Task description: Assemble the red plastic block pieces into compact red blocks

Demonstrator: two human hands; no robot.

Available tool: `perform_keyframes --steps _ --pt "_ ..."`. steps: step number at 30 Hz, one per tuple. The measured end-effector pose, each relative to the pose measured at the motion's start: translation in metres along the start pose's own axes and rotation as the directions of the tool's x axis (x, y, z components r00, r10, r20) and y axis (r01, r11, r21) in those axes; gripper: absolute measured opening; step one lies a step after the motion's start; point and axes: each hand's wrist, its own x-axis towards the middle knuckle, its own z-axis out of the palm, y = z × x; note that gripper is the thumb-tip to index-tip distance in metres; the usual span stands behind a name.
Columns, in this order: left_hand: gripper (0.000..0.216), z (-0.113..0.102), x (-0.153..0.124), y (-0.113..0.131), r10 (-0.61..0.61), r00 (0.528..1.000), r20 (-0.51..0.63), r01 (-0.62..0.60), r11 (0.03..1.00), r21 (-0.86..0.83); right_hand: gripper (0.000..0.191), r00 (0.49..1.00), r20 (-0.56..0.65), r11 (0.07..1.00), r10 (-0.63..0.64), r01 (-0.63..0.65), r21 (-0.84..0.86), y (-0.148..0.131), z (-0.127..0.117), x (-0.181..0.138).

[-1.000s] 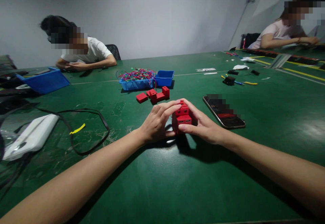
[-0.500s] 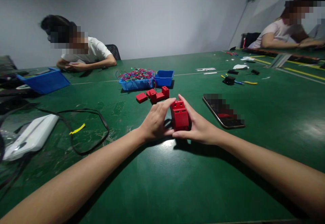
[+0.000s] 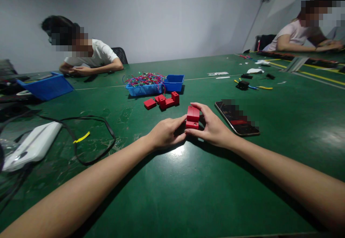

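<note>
A stepped red plastic housing (image 3: 193,114), with a small screw showing low on its near face, is between my hands just above the green table. My right hand (image 3: 215,126) is closed on it, with fingers over the far top edge and the thumb at the near bottom. On its left side, my left hand (image 3: 166,133) pinches it with fingertips and thumb. Beyond the hands lie a U-shaped red base (image 3: 169,102) and a flat red piece (image 3: 150,104), with another red part partly hidden behind the base.
Behind the red parts stand a blue bin (image 3: 145,90) of coloured wires and a smaller blue bin (image 3: 174,83). A phone (image 3: 237,118) lies right of my hands. Black cable (image 3: 107,126) loops at left beside a white device (image 3: 35,146). Two people sit across the table.
The red housing has been turned in my hands: its slotted, holed face was showing, and now a stepped side with a screw shows. My right hand has shifted slightly up.
</note>
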Motion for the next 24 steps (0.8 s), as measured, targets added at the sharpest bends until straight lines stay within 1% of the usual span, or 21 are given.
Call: perform_keyframes --steps 2,3,6,8,10,13,15,20,24 --pt "0.046 -0.002 0.002 0.003 -0.002 1.0 -0.003 0.002 1.0 0.014 0.074 0.999 -0.016 0.997 -0.028 0.027 -0.078 0.0 0.0 0.0" --pt "0.041 -0.003 0.003 0.005 -0.002 1.0 -0.009 0.002 1.0 0.013 0.072 0.999 -0.021 0.992 -0.037 0.034 -0.119 0.0 -0.001 0.0" --pt "0.038 -0.006 0.006 0.007 -0.003 1.0 0.003 0.003 1.0 0.005 0.062 0.996 -0.049 0.972 -0.068 0.055 -0.23 -0.001 -0.002 0.0" --pt "0.034 -0.007 0.006 0.008 0.004 1.0 0.011 -0.004 1.0 -0.003 0.055 0.989 -0.074 0.949 -0.128 0.101 -0.298 0.0 -0.003 0.001" --pt "0.026 -0.007 0.006 0.008 0.021 1.0 0.02 -0.021 1.0 -0.011 0.049 0.979 -0.096 0.92 -0.18 0.132 -0.37 0.001 -0.005 0.002" --pt "0.019 -0.007 0.006 0.008 0.035 0.999 0.036 -0.034 0.999 -0.009 0.039 0.971 -0.124 0.875 -0.203 0.123 -0.468 0.006 -0.009 0.004" --pt "0.019 -0.007 0.006 0.009 0.034 0.999 0.039 -0.033 0.999 -0.009 0.033 0.97 -0.109 0.855 -0.219 0.136 -0.501 0.01 -0.013 0.007" --pt "0.019 -0.008 0.005 0.01 0.049 0.998 0.027 -0.048 0.998 -0.027 0.033 0.974 -0.081 0.823 -0.209 0.131 -0.552 0.02 -0.024 0.014" --pt "0.019 -0.006 0.004 0.011 0.044 0.999 0.025 -0.043 0.999 -0.025 0.036 0.988 -0.04 0.786 -0.15 0.094 -0.611 0.028 -0.032 0.016"
